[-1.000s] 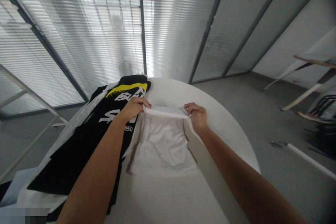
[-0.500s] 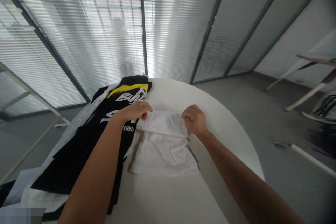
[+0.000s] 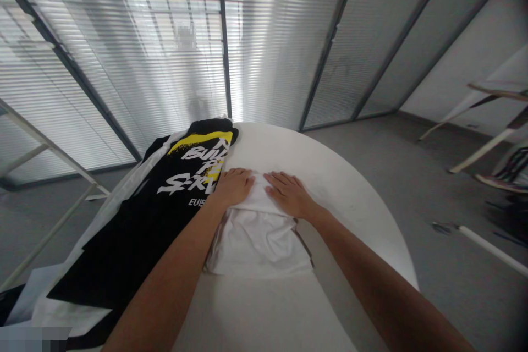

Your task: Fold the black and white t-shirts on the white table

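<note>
A folded white garment (image 3: pixel 259 242) lies in front of me on a round white table (image 3: pixel 346 187); its far part is folded over into a band. My left hand (image 3: pixel 236 186) rests flat on the left end of that band, fingers stretched out. On the right end lies my right hand (image 3: pixel 287 192), palm down with the fingers spread. Neither hand grips the cloth. Left of the garment, a black T-shirt (image 3: pixel 136 242) with white and yellow lettering is laid out, partly covered by my left forearm.
White cloth (image 3: pixel 74 316) shows beneath the black T-shirt at the table's left. A white metal frame (image 3: pixel 53 146) stands on the left. Glass panels with blinds (image 3: pixel 272 55) rise behind the table. At right are a wooden-edged piece of furniture (image 3: pixel 495 92) and a white pole (image 3: pixel 490 250) near the floor.
Both hands have let go of the band's far corners. They have moved inward and now lie flat on the white cloth. More of the black T-shirt's lettering shows.
</note>
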A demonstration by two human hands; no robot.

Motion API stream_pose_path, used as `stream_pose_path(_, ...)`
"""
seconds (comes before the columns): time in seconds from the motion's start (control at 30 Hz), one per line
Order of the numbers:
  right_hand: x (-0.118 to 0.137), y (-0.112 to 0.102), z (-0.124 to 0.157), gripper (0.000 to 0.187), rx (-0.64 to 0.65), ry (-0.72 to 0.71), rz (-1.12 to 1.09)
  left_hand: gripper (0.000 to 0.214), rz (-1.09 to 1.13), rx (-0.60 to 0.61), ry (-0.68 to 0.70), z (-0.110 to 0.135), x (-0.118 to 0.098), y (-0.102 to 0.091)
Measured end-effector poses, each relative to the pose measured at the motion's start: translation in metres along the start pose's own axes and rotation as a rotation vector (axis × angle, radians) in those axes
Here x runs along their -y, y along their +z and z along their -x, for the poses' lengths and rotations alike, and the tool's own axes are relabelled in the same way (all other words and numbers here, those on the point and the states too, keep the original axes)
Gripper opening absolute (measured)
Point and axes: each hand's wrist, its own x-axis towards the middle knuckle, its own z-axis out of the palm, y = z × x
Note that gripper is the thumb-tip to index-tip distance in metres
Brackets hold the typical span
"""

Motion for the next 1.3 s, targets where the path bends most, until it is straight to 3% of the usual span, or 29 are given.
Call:
stream_pose_path(0.2, -0.003, -0.008, 0.002, 0.055, -0.007, 0.02, 0.081, 0.045, -0.097, 0.076, -0.039, 0.002, 0.002, -0.019)
stream_pose_path(0.37, -0.009, -0.007, 0.002, 0.055, -0.048, 0.059, 0.081, 0.049, -0.068, 0.129, -0.119, -0.001, 0.017, -0.026)
stream_pose_path(0.5, -0.014, -0.007, -0.002, 0.051, -0.109, 0.081, 0.018, 0.046, 0.056, 0.153, -0.075, -0.002, 0.033, -0.031)
stream_pose_path(0.67, -0.026, -0.013, -0.01, 0.048, -0.228, 0.252, -0.167, 0.035, 0.221, 0.119, -0.013, -0.003, 0.041, -0.036)
stream_pose_path(0.77, -0.034, -0.012, -0.011, 0.049, -0.22, 0.249, -0.378, 0.033, 0.143, 0.045, -0.032, -0.004, 0.039, -0.029)
stream_pose_path(0.93, -0.037, -0.002, -0.011, 0.077, -0.244, 0.158, -0.58, 0.03, 0.028, -0.187, -0.061, -0.008, 0.035, -0.012)
stream_pose_path(1.03, -0.037, -0.001, -0.013, 0.075, -0.292, 0.19, -0.51, 0.03, 0.006, -0.319, -0.099, -0.007, 0.03, -0.011)
stream_pose_path(1.13, -0.036, -0.003, -0.014, 0.058, -0.287, 0.23, -0.343, 0.037, -0.075, -0.449, -0.224, -0.002, 0.022, -0.016)
stream_pose_path(1.23, -0.031, -0.007, -0.011, 0.049, -0.207, 0.198, -0.207, 0.037, -0.116, -0.414, -0.323, 0.0, 0.015, -0.021)
stream_pose_path(1.3, -0.027, -0.008, -0.01, 0.046, -0.171, 0.17, -0.153, 0.03, -0.129, -0.344, -0.313, 0.001, 0.011, -0.024)
